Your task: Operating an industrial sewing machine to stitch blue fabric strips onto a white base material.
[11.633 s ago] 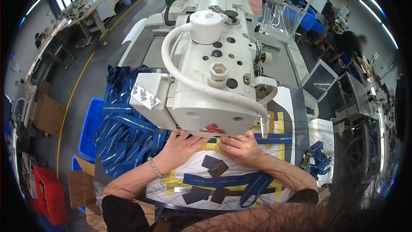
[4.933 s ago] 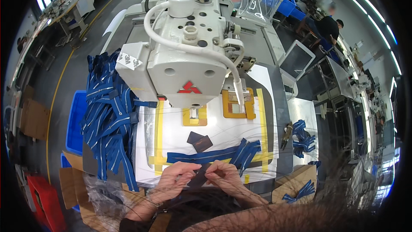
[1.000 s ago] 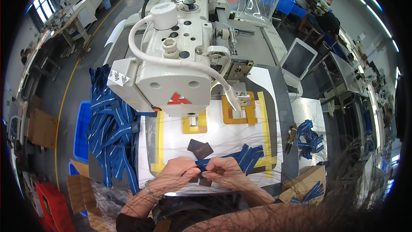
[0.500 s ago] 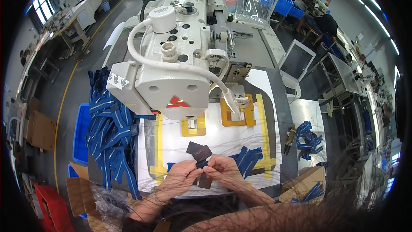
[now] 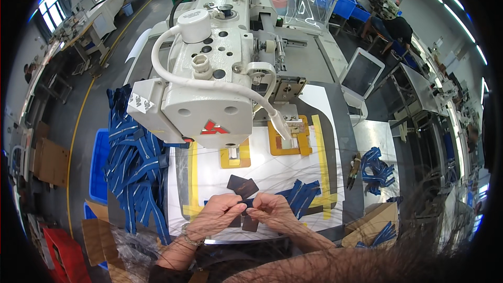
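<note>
Between my two hands is a dark blue fabric strip (image 5: 247,203), seemingly one of the blue zipper strips, mostly covered by fingers. My left hand (image 5: 224,210) pinches it from the left, my right hand (image 5: 270,210) from the right, with thumbs and fingertips almost meeting. Just beyond the hands lie dark flat patches (image 5: 242,185). Another dark patch (image 5: 250,224) lies beneath them on the white work plate (image 5: 209,178). Several blue zipper strips (image 5: 303,197) rest beside my right hand.
A large white sewing machine head (image 5: 209,105) stands over the plate, with yellow-orange frames (image 5: 235,157) under it. A heap of blue zipper strips (image 5: 137,162) hangs at the left above a blue bin (image 5: 98,165). Right are snips (image 5: 354,171), more strips (image 5: 377,170) and a cardboard box (image 5: 373,225).
My hands have shifted slightly and the fingers have closed further over the dark blue strip, so less of it shows. The patches and heaps have stayed put.
</note>
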Demonstrator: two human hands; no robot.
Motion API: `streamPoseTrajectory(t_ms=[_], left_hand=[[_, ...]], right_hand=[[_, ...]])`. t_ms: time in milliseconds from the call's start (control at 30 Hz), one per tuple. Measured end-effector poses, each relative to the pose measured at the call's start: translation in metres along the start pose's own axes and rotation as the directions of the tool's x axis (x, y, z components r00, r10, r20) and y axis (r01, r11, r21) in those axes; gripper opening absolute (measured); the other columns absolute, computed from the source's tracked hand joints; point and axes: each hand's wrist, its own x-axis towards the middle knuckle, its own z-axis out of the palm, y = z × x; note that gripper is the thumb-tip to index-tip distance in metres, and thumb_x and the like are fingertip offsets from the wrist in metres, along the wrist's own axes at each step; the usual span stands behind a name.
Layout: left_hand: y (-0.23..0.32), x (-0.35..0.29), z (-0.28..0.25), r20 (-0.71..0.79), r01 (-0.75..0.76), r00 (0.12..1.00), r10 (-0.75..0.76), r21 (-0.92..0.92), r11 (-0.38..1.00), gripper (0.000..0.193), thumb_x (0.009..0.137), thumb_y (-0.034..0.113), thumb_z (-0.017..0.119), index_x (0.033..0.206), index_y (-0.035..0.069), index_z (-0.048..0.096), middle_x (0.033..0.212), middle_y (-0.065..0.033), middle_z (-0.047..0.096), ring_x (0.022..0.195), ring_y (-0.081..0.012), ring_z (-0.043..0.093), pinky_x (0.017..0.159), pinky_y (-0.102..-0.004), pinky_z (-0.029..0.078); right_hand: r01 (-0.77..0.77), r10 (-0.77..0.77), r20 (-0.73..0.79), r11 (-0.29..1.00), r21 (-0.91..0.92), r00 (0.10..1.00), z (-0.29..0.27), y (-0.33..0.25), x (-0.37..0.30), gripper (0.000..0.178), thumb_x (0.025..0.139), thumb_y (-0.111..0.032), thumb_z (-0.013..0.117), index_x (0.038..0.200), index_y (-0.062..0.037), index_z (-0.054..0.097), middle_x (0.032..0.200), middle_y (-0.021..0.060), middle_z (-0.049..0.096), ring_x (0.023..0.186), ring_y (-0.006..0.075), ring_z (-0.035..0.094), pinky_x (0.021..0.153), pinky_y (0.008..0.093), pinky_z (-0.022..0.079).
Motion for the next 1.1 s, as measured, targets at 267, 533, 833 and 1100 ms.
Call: streamPoseTrajectory(t_ms=[267, 533, 833, 1100], left_hand=[[-0.001, 0.004, -0.008, 0.079, -0.104, 0.993, 0.086, 0.265, 0.959, 0.011, 0.086, 0.005, 0.062, 0.078, -0.001, 0.061, 0.072, -0.0122, 0.058, 0.066, -0.0282, 0.055, 0.06, -0.0341, 0.044], [0.0, 0.005, -0.007, 0.003, -0.291, 0.95, 0.312, 0.37, 0.882, 0.006, 0.08, 0.005, 0.068, 0.076, 0.002, 0.064, 0.075, -0.011, 0.061, 0.07, -0.0294, 0.059, 0.066, -0.0393, 0.047], [-0.015, 0.015, -0.029, 0.232, -0.433, 0.892, 0.388, 0.186, 0.882, 0.028, 0.084, 0.011, 0.065, 0.066, 0.006, 0.045, 0.061, -0.0099, 0.036, 0.057, -0.0281, 0.041, 0.057, -0.0388, 0.037], [-0.018, 0.028, -0.047, 0.3, -0.331, 0.91, 0.285, 0.114, 0.937, 0.028, 0.088, 0.017, 0.062, 0.068, 0.004, 0.048, 0.062, -0.0122, 0.042, 0.06, -0.031, 0.045, 0.059, -0.0399, 0.038]], right_hand=[[-0.001, -0.001, 0.028, 0.997, 0.083, 1.0, 0.003, 0.0, 0.001, 0.018, 0.089, -0.013, 0.068, 0.081, -0.0035, 0.055, 0.066, -0.0041, 0.051, 0.06, 0.0008, 0.041, 0.05, 0.0196, 0.033], [0.047, -0.048, 0.029, 0.998, 0.03, 0.998, 0.003, -0.008, 0.001, 0.019, 0.09, -0.011, 0.067, 0.079, -0.0029, 0.053, 0.066, -0.0045, 0.049, 0.061, 0.0004, 0.04, 0.05, 0.0195, 0.032], [-0.052, 0.043, 0.092, 0.994, 0.096, 0.995, 0.012, -0.008, 0.004, 0.016, 0.091, -0.01, 0.067, 0.08, -0.0033, 0.057, 0.065, -0.0036, 0.052, 0.061, 0.0009, 0.046, 0.051, 0.0194, 0.037], [0.063, 0.047, 0.282, 0.928, -0.368, 0.958, -0.011, -0.034, 0.032, 0.02, 0.09, -0.015, 0.069, 0.077, -0.0015, 0.06, 0.061, -0.0016, 0.056, 0.059, 0.0033, 0.048, 0.051, 0.0218, 0.039]])
